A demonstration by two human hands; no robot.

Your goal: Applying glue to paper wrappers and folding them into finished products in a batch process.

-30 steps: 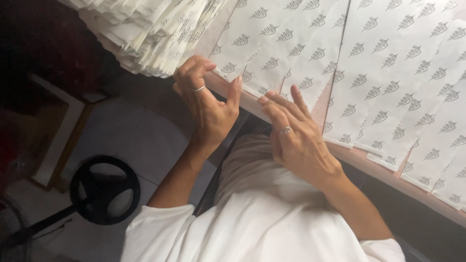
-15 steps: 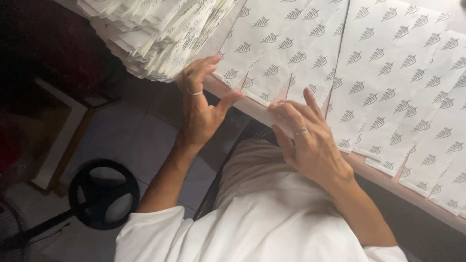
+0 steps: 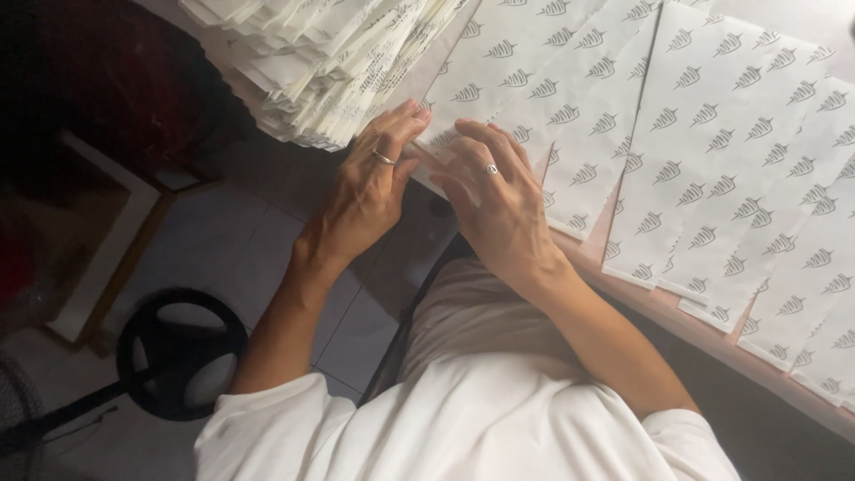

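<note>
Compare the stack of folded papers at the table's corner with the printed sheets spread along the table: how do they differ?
The stack of folded papers is piled thick, layer on layer; the printed sheets lie flat in a single overlapping row. The stack shows mostly edges and folds; the sheets show full faces with a repeated leaf-like mark. Both are white paper on the same table, and both hands rest where the two meet.

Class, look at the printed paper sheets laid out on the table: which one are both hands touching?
The leftmost laid-out sheet, beside the tall stack of folded paper. The left hand and right hand press its near edge; the sheets further right lie untouched.
</note>
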